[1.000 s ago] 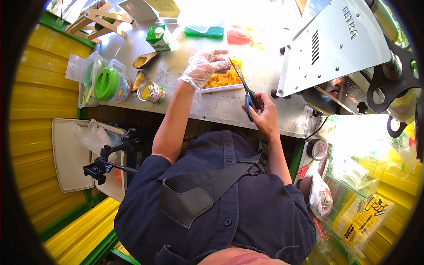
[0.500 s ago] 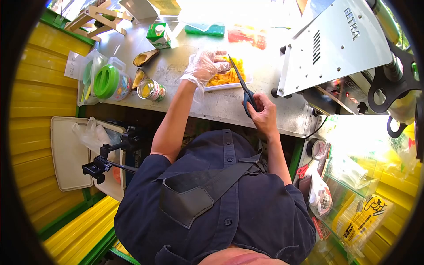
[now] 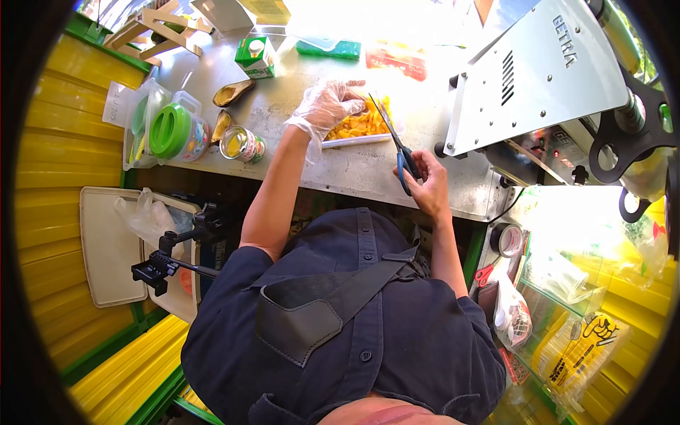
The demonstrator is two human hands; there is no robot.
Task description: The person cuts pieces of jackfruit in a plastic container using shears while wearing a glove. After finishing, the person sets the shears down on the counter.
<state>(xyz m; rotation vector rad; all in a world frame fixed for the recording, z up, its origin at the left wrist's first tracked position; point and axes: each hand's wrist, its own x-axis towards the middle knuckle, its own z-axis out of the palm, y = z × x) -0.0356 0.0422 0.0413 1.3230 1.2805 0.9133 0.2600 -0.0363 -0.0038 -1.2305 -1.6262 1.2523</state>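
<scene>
On the scuffed silvery metal worktop (image 3: 283, 106) sits a shallow white rectangular tray (image 3: 363, 140) heaped with chunky yellow-orange pieces (image 3: 354, 129), straight ahead of the person, likely so both hands can meet at it. The left hand (image 3: 331, 105), in a thin clear plastic glove (image 3: 315, 122), is over the tray's left part with fingers bent inward; whether they pinch a piece I cannot tell. The glove presumably keeps skin off the food. The bare right hand (image 3: 431, 187) grips the dark, blue-handled scissors (image 3: 399, 146) by their loops near the tray's near right corner, the slim blades slanting across its right part (a hold that seems to keep bare fingers clear of the pieces). Left of the tray stand an uncovered printed metal can (image 3: 244, 145) and a green-lidded clear plastic jug (image 3: 172, 132), perhaps kept aside for room. Beyond and left of the tray is a green-and-white carton (image 3: 256, 58); to its right, well apart, stands a pale grey metal machine (image 3: 542, 88).
</scene>
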